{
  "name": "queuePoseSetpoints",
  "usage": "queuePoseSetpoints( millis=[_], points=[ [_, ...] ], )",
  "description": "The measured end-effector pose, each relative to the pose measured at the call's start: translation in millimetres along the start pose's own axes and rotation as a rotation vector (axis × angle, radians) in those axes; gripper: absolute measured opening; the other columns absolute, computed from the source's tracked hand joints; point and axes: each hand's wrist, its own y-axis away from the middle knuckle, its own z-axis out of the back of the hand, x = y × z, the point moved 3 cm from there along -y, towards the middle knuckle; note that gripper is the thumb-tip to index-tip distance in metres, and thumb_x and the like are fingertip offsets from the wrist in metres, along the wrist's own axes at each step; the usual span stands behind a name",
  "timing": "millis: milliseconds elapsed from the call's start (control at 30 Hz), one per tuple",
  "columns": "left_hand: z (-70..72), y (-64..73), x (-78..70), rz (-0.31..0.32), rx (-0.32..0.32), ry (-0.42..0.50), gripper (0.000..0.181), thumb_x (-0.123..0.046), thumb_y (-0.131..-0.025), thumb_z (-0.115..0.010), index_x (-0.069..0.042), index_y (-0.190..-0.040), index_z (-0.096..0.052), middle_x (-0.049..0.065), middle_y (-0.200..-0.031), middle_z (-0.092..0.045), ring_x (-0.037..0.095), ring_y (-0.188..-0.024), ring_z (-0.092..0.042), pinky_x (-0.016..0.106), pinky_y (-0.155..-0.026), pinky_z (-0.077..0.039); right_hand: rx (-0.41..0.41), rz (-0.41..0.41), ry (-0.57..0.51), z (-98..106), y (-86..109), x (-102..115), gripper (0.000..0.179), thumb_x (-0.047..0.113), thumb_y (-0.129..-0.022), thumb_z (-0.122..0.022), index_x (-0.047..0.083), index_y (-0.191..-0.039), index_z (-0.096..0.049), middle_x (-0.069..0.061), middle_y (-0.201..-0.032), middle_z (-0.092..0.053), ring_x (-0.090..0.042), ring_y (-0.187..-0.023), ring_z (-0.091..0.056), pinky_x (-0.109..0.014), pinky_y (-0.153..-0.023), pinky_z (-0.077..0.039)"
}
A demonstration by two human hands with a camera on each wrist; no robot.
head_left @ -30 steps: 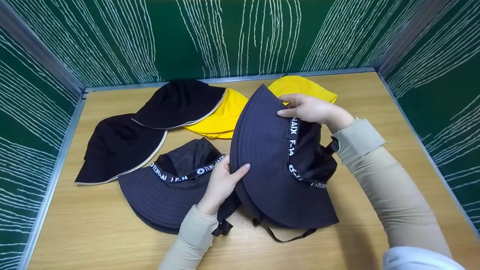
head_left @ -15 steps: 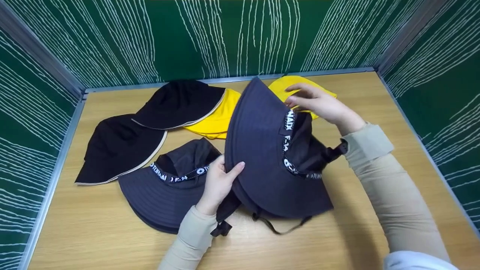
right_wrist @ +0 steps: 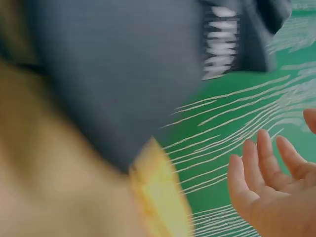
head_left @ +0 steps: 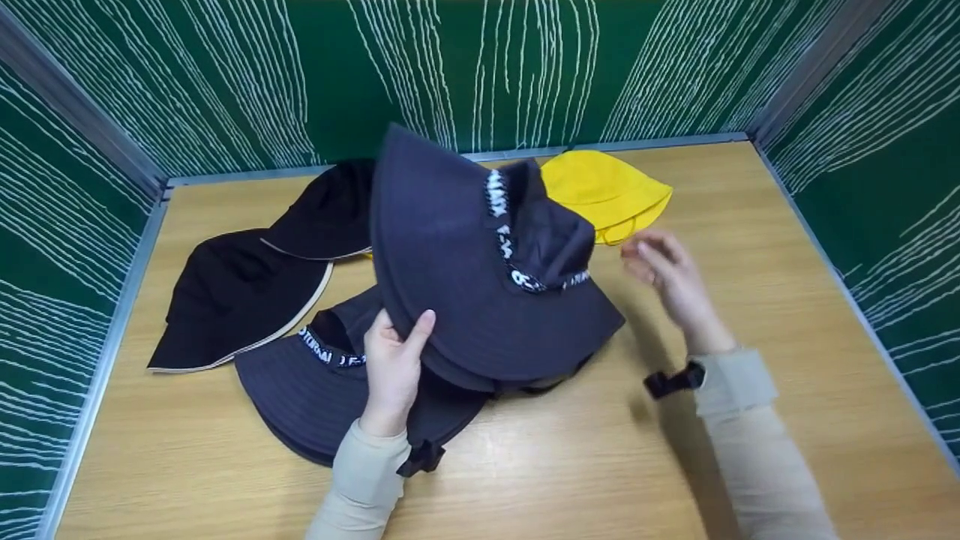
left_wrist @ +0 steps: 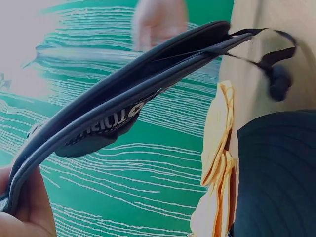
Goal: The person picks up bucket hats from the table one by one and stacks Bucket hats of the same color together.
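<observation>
A dark grey bucket hat [head_left: 465, 285] with a black-and-white lettered band is held up off the table. My left hand [head_left: 394, 367] pinches its brim between thumb and fingers. The left wrist view shows the doubled brim [left_wrist: 123, 94] edge-on, with a strap and a dark toggle [left_wrist: 280, 83] hanging from it. To the right of the hat, my right hand [head_left: 667, 281] is apart from it, fingers loosely bent and holding nothing. A second dark grey lettered hat [head_left: 300, 394] lies on the table below, partly hidden by the left hand and the raised hat.
Two black hats with pale-edged brims, one nearer [head_left: 240, 300] and one farther [head_left: 330, 210], lie at the left. A yellow hat [head_left: 600, 187] sits at the back right. Green panels [head_left: 480, 75] with white streaks enclose the wooden table [head_left: 562, 465].
My left hand has moved the raised hat leftward and up, now covering the yellow hat behind the black ones. My right hand has released the hat and moved away to the right and down.
</observation>
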Motion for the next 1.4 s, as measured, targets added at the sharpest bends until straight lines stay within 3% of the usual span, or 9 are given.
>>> queuePoseSetpoints(
  millis=[100, 233, 333, 400, 600, 733, 967, 1200, 1400],
  points=[
    [2.0, 0.8, -3.0, 0.001, -0.012, 0.062, 0.015, 0.005, -0.087, -0.060, 0.005, -0.102, -0.061, 0.000, -0.087, -0.072, 0.011, -0.079, -0.067, 0.027, -0.075, -0.054, 0.063, -0.063, -0.177, 0.8, 12.3, -29.1, 0.021, 0.012, -0.101, -0.040, 0.013, -0.105, -0.061, 0.000, -0.100, -0.068, -0.012, -0.094, -0.064, -0.025, -0.087, -0.051],
    [2.2, 3.0, -6.7, -0.021, -0.030, 0.131, 0.016, 0.006, -0.087, -0.059, -0.003, -0.099, -0.063, -0.001, -0.088, -0.071, 0.012, -0.080, -0.067, 0.027, -0.074, -0.055, 0.233, -0.157, -0.503, -6.4, 24.9, -57.8, 0.039, 0.027, -0.105, -0.027, 0.009, -0.111, -0.062, -0.004, -0.107, -0.068, -0.015, -0.098, -0.064, -0.028, -0.088, -0.050],
    [2.2, 4.4, -8.0, -0.033, -0.052, 0.167, 0.019, 0.008, -0.086, -0.058, -0.006, -0.098, -0.063, -0.002, -0.089, -0.071, 0.011, -0.081, -0.066, 0.026, -0.075, -0.054, 0.344, -0.173, -0.728, -13.1, 33.4, -69.9, 0.050, 0.033, -0.105, -0.019, 0.006, -0.115, -0.060, -0.007, -0.112, -0.066, -0.019, -0.101, -0.064, -0.030, -0.089, -0.050],
    [2.5, 4.7, -7.9, -0.037, -0.064, 0.174, 0.020, 0.008, -0.086, -0.058, -0.007, -0.097, -0.064, -0.002, -0.089, -0.071, 0.010, -0.082, -0.066, 0.025, -0.076, -0.053, 0.378, -0.149, -0.793, -17.0, 38.3, -73.8, 0.047, 0.028, -0.105, -0.022, 0.004, -0.116, -0.060, -0.009, -0.112, -0.067, -0.020, -0.101, -0.065, -0.030, -0.089, -0.051],
    [4.2, 5.7, -6.4, -0.039, -0.078, 0.152, 0.019, 0.007, -0.085, -0.060, -0.006, -0.099, -0.064, -0.004, -0.090, -0.070, 0.008, -0.083, -0.064, 0.024, -0.077, -0.052, 0.237, -0.059, -0.643, -24.8, 44.9, -74.3, 0.022, 0.003, -0.099, -0.044, 0.005, -0.109, -0.063, -0.007, -0.098, -0.070, -0.017, -0.088, -0.068, -0.028, -0.079, -0.055],
    [4.4, 6.5, -6.5, -0.017, -0.077, 0.125, 0.018, 0.006, -0.085, -0.060, -0.002, -0.101, -0.063, -0.003, -0.092, -0.070, 0.009, -0.084, -0.064, 0.024, -0.079, -0.052, 0.102, -0.033, -0.564, -25.2, 45.5, -70.6, 0.027, -0.009, -0.094, -0.044, 0.005, -0.108, -0.063, -0.007, -0.099, -0.070, -0.018, -0.087, -0.069, -0.028, -0.076, -0.056],
    [8.3, 7.5, -4.6, 0.088, -0.024, 0.091, 0.029, 0.005, -0.085, -0.061, 0.003, -0.113, -0.054, 0.000, -0.100, -0.066, 0.011, -0.093, -0.063, 0.026, -0.087, -0.050, -0.035, 0.085, -0.589, -20.3, 47.1, -58.0, 0.035, -0.019, -0.088, -0.045, 0.009, -0.108, -0.056, -0.008, -0.105, -0.063, -0.019, -0.091, -0.066, -0.028, -0.076, -0.056],
    [19.0, 4.1, 0.2, 0.133, 0.048, 0.287, 0.042, 0.001, -0.092, -0.047, 0.001, -0.133, -0.036, 0.000, -0.111, -0.060, 0.011, -0.097, -0.061, 0.025, -0.087, -0.050, -0.024, 0.173, -0.581, -19.9, 43.9, -31.8, 0.034, -0.016, -0.085, -0.054, 0.010, -0.107, -0.057, -0.006, -0.104, -0.062, -0.018, -0.089, -0.065, -0.026, -0.073, -0.056],
    [33.9, -4.0, 7.9, 0.185, 0.022, 0.441, 0.022, -0.009, -0.099, -0.042, -0.008, -0.120, -0.042, -0.001, -0.107, -0.062, 0.009, -0.092, -0.063, 0.023, -0.078, -0.051, 0.120, 0.251, -0.577, -24.0, 44.3, -6.9, 0.033, -0.016, -0.086, -0.053, 0.008, -0.108, -0.056, -0.007, -0.103, -0.062, -0.019, -0.087, -0.065, -0.026, -0.070, -0.056]
  ],
)
